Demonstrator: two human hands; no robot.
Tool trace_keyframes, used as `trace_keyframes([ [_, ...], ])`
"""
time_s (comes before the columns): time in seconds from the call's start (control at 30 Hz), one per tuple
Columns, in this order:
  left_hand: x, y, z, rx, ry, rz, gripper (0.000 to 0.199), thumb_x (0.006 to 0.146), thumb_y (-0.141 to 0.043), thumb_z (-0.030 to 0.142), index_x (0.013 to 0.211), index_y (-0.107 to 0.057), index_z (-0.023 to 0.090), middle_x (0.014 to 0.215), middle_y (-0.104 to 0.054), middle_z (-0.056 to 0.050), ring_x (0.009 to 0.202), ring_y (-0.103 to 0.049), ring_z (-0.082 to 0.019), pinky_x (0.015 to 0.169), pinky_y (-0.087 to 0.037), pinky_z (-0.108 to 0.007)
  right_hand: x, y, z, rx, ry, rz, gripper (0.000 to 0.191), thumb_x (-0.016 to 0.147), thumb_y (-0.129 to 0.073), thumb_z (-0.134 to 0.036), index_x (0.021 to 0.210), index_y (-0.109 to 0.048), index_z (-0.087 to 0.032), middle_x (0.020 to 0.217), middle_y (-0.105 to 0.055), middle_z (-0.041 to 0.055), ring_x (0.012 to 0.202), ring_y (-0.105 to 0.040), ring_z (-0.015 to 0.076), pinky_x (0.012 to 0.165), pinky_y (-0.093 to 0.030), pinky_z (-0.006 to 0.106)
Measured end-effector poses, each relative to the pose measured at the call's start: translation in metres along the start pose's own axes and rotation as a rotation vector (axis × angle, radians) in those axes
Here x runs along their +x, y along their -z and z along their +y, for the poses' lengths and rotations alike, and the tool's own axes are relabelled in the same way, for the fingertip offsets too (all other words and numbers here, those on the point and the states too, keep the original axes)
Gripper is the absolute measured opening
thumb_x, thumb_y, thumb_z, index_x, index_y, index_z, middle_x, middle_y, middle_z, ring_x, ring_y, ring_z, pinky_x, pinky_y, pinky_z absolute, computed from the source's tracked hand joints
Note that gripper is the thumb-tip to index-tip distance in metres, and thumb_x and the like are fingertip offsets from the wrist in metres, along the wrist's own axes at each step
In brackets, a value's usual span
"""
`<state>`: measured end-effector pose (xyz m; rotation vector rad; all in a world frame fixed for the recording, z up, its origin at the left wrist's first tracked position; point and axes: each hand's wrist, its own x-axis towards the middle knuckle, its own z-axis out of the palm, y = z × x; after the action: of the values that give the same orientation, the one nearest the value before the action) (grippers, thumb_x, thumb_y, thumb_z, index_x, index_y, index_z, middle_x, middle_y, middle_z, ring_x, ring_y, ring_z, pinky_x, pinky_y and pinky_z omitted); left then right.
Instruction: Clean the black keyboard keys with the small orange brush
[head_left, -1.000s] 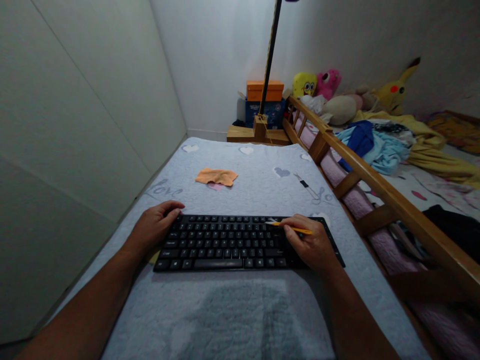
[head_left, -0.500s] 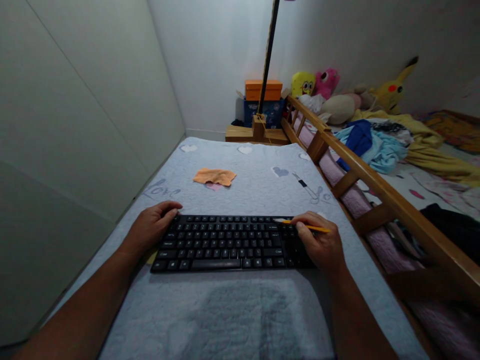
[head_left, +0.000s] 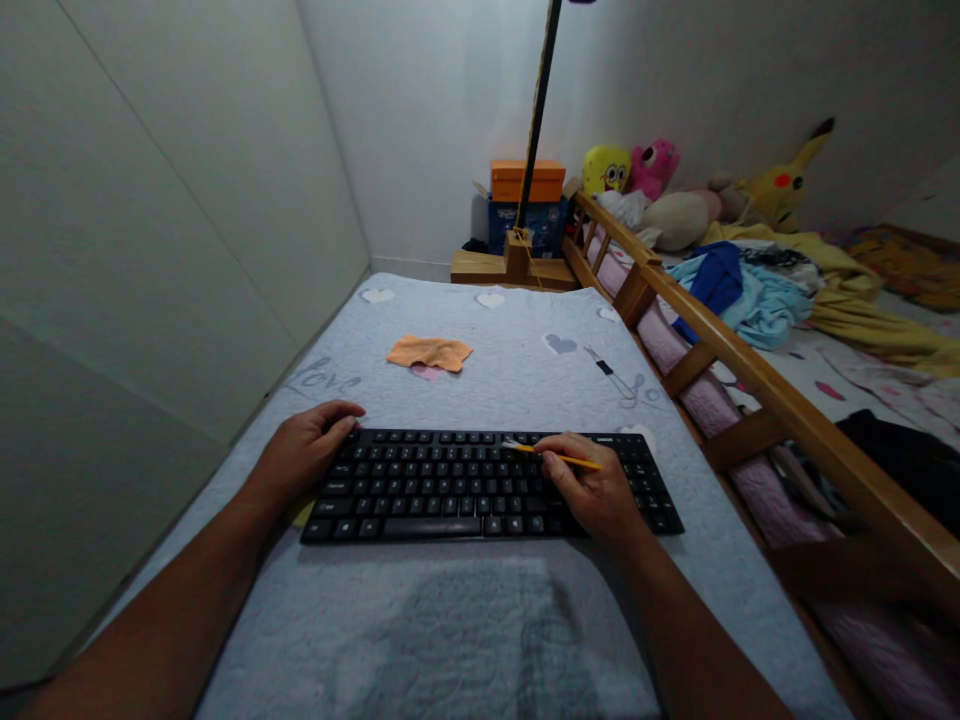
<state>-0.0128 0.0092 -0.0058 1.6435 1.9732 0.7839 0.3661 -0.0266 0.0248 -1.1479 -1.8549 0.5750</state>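
Lettering "Love" (head_left: pixel 324 379) showed on bedspread (head_left: pixel 435 620); label (head_left: pixel 604 439) on black keyboard (head_left: pixel 435 492) was too small to read. Keyboard lay on bedspread, open room along near edge, right end short of wooden rail (head_left: pixel 694 302). Right hand (head_left: pixel 592 490) had fingers clamped on yellow brush (head_left: pixel 581 462). Left hand (head_left: pixel 304 448) touched left end; grip couldn't be told.

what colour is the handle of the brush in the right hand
The brush handle is yellow-orange, seen best in the head view.
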Motion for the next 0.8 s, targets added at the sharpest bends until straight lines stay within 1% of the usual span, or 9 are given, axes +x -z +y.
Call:
trace_keyframes([
  [0.1,0.000,-0.001,0.000,-0.009,0.000,-0.001,0.042,0.081,-0.055,0.051,0.102,-0.077,0.022,0.087,-0.078,-0.003,0.080,-0.071,-0.025,0.071,-0.051,-0.031,0.000,0.004,0.002,-0.057,0.013,0.037,0.018,0.090,-0.058,-0.020,0.084,-0.074,-0.021,0.081,-0.078,0.0041,0.075,-0.073,0.0190,0.072,-0.055,0.029],
  [0.3,0.001,0.000,-0.001,-0.014,-0.003,0.000,0.042,0.080,-0.055,0.052,0.100,-0.077,0.023,0.086,-0.078,-0.003,0.080,-0.071,-0.026,0.072,-0.051,-0.032,0.001,0.019,0.005,-0.179,0.024,0.114,0.018,0.087,-0.057,-0.018,0.077,-0.072,-0.021,0.076,-0.076,0.0035,0.070,-0.072,0.0187,0.067,-0.053,0.029],
  [0.53,0.003,-0.001,-0.004,-0.001,-0.009,-0.005,0.044,0.080,-0.054,0.053,0.101,-0.077,0.023,0.086,-0.078,-0.003,0.080,-0.071,-0.026,0.073,-0.051,-0.032,0.001,0.033,0.004,-0.282,0.009,0.201,0.019,0.085,-0.056,-0.021,0.070,-0.068,-0.021,0.069,-0.072,0.0020,0.064,-0.068,0.0178,0.065,-0.049,0.029],
  [0.67,0.004,-0.002,-0.007,-0.005,-0.011,-0.008,0.044,0.081,-0.054,0.053,0.103,-0.077,0.022,0.087,-0.078,-0.003,0.081,-0.071,-0.026,0.073,-0.051,-0.032,-0.001,0.036,0.001,-0.183,-0.067,0.262,0.020,0.085,-0.056,-0.024,0.070,-0.069,-0.022,0.066,-0.070,0.0012,0.064,-0.066,0.0181,0.063,-0.048,0.029],
  [0.8,0.004,-0.001,-0.007,-0.010,-0.011,-0.010,0.044,0.081,-0.054,0.053,0.102,-0.077,0.022,0.087,-0.078,-0.004,0.082,-0.071,-0.027,0.074,-0.051,-0.033,0.001,0.033,0.002,-0.020,-0.182,0.227,0.022,0.088,-0.057,-0.032,0.076,-0.073,-0.021,0.062,-0.067,0.0001,0.059,-0.062,0.0175,0.059,-0.046,0.029],
])
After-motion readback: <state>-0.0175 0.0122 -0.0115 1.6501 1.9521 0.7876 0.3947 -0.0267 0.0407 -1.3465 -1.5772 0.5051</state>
